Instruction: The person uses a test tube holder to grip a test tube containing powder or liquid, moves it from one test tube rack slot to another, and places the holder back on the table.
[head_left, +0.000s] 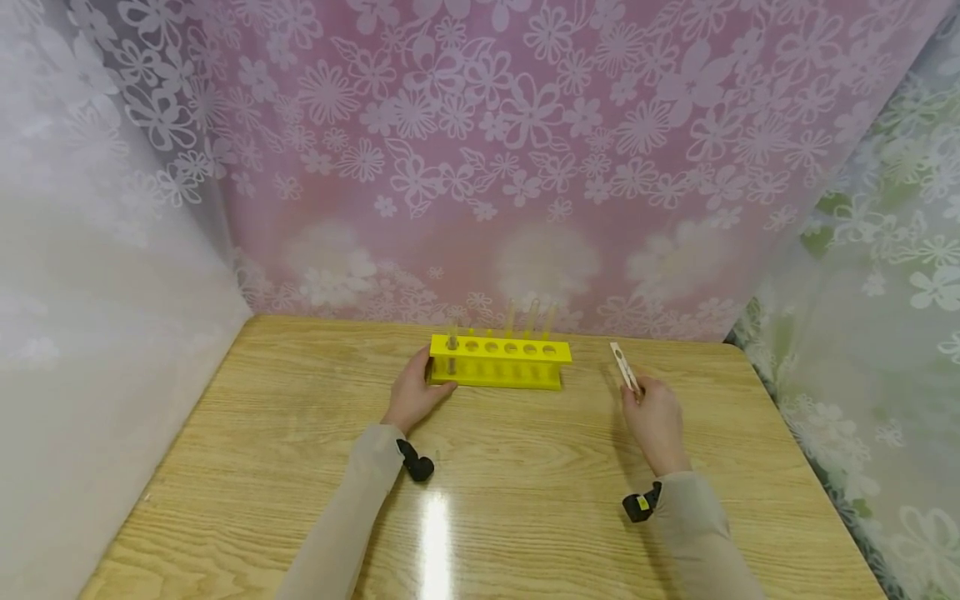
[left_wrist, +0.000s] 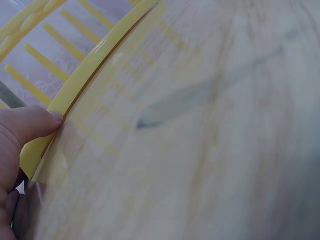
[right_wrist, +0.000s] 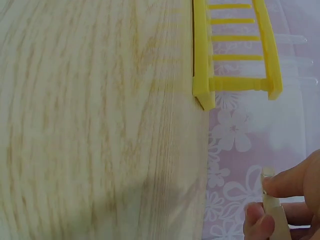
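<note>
A yellow test tube rack (head_left: pixel 501 358) stands upright on the table. My left hand (head_left: pixel 415 393) grips its left end, and the left wrist view shows the thumb (left_wrist: pixel 37 124) pressing on the rack's base. In the leftmost hole stands a test tube (head_left: pixel 452 343) with greyish contents. Several clear test tubes (head_left: pixel 532 315) rise behind the rack's right half. Off to the right of the rack, my right hand (head_left: pixel 657 421) pinches a wooden test tube holder (head_left: pixel 621 364) between thumb and fingers. In the right wrist view, part of this holder (right_wrist: pixel 273 210) is hidden by the fingers.
The wooden tabletop (head_left: pixel 525 467) extends around both hands, with a bright light reflection near the front. A pink flowered curtain (head_left: pixel 480 167) hangs just behind the table. Pale sheets hang at the left and right sides.
</note>
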